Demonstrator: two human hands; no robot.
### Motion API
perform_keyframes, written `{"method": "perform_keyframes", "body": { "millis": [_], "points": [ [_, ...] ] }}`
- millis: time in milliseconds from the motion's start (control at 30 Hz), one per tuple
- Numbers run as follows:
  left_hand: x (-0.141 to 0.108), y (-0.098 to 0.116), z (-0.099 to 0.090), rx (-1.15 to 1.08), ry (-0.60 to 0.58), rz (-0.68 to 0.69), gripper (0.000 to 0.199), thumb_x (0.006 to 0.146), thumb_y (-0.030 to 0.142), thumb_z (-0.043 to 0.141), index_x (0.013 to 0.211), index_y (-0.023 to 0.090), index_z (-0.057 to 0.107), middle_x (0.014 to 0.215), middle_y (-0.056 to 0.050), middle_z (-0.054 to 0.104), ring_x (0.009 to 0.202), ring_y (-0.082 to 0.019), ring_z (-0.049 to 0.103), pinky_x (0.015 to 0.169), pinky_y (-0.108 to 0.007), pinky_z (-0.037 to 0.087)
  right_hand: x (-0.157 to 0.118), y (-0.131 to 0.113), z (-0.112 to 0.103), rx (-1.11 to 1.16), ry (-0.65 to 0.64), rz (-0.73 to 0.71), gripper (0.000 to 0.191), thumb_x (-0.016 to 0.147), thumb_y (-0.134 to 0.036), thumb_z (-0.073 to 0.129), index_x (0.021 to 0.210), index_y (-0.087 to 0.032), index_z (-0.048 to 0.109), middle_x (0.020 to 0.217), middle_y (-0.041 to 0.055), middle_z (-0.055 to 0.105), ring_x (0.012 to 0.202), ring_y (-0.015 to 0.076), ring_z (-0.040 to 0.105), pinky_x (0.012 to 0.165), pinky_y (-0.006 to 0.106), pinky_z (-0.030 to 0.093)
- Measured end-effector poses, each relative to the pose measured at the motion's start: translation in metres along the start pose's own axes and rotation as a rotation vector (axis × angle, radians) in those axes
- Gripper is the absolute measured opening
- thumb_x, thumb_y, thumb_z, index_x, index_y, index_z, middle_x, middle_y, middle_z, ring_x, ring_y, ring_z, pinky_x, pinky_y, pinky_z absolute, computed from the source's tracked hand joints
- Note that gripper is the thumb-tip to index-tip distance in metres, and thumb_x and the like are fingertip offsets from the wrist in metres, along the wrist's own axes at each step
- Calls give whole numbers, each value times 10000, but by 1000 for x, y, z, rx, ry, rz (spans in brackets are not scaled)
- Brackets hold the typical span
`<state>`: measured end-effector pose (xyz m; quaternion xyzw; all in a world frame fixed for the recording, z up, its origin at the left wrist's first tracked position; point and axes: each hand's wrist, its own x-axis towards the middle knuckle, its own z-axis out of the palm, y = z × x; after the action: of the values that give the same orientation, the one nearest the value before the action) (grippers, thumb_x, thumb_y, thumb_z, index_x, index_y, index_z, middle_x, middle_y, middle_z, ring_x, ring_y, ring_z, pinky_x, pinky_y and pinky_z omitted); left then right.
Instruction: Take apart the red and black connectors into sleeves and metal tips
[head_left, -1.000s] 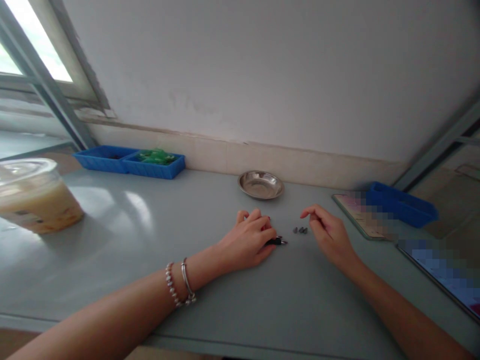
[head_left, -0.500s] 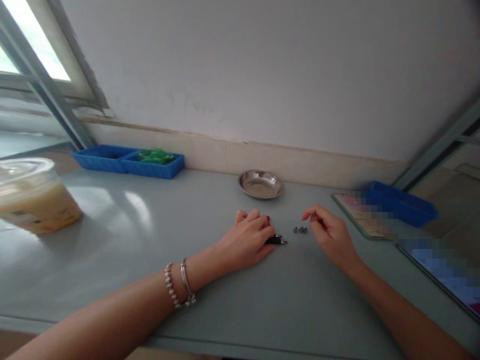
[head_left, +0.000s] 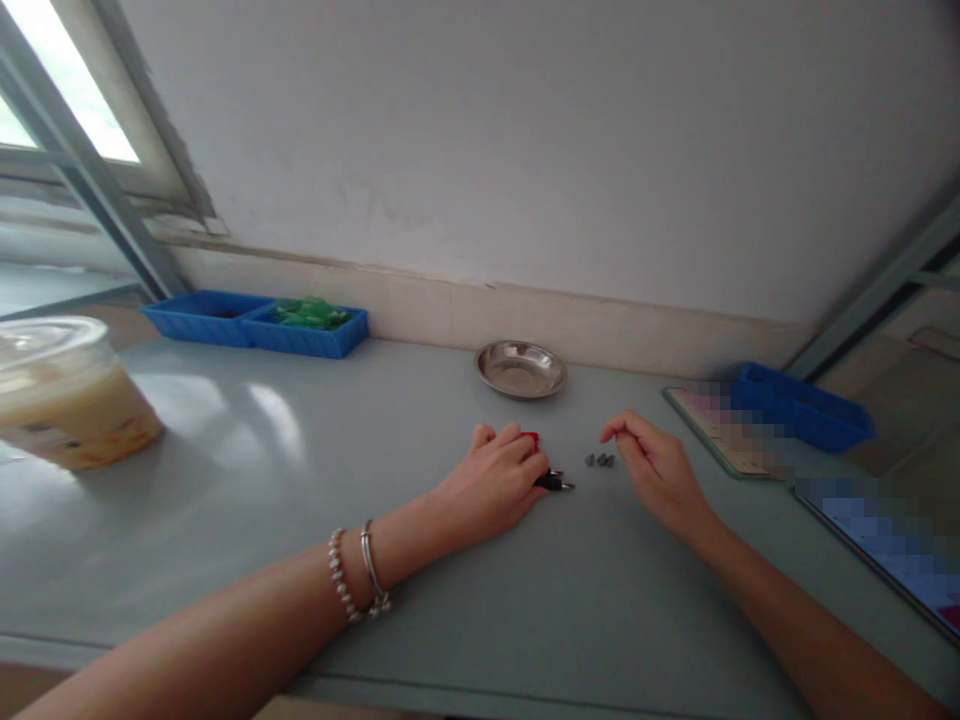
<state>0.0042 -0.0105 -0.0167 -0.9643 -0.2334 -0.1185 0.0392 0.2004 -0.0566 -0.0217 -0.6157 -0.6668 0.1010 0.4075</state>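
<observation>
My left hand point(head_left: 495, 485) rests on the grey table with its fingers curled over a few small items. From under its fingers stick out black parts with metal tips point(head_left: 553, 481) and a bit of red point(head_left: 531, 439). My right hand point(head_left: 654, 463) is closed, thumb and index finger pressed together; whatever is between them, if anything, is too small to make out. Small dark grey pieces point(head_left: 600, 460) lie on the table between my hands, just left of the right hand. Behind them, near the wall, sits a round metal dish point(head_left: 520, 371).
At the far left stand a plastic cup of drink point(head_left: 82, 410) and a blue two-part tray point(head_left: 300, 343) with green packets. On the right are a phone point(head_left: 709, 435), another blue tray point(head_left: 802, 410) and a larger screen device point(head_left: 870, 550). The wall point(head_left: 465, 160) borders the table's back.
The fingers of my left hand have shifted slightly, and a little more red shows beside them. Thumb and index finger of my right hand have drawn closer together.
</observation>
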Motion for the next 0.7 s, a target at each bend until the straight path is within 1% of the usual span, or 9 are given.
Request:
{"method": "perform_keyframes", "body": {
  "millis": [167,400,500,567,633,700],
  "points": [
    [0,0,0,-21,1,5,150,812,307,521,818,159,541,881,-62,547,887,-216,433,694,-336,262,-1,-3,-2,-14,-8,4,153,758,-171,337,734,-201,485,455,-70,314,414,107,342,445,221,247],
    [0,3,-3,-20,33,7,146,817,291,512,806,149,541,896,-61,559,887,-209,444,689,-328,263,0,-4,-5,-26,-13,-84,149,718,-128,342,711,-191,477,529,-49,334,486,113,363,494,229,275],
    [0,5,-6,13,107,-35,147,835,289,486,833,149,532,884,-53,579,839,-198,455,675,-332,251,1,-4,-2,-13,-72,-88,163,752,-154,343,777,-184,501,540,-46,354,506,118,385,511,231,294],
    [-1,5,-6,18,165,-60,153,848,291,465,848,152,528,850,-40,595,803,-187,466,668,-334,243,0,-5,0,0,-143,-84,166,805,-226,350,823,-182,509,548,-42,392,517,121,407,514,232,307],
    [-1,5,-6,12,217,-72,158,856,293,455,862,153,529,826,-29,607,783,-180,476,669,-334,240,0,-6,3,4,-208,-108,223,846,-311,345,776,-182,513,579,-26,440,551,125,436,531,236,322],
    [-2,5,-5,7,255,-76,157,859,291,453,869,155,532,815,-24,617,776,-177,483,672,-335,238,-1,-8,5,8,-245,-159,306,871,-337,318,688,-179,505,607,-8,469,592,128,459,560,238,335]
  ]
}}
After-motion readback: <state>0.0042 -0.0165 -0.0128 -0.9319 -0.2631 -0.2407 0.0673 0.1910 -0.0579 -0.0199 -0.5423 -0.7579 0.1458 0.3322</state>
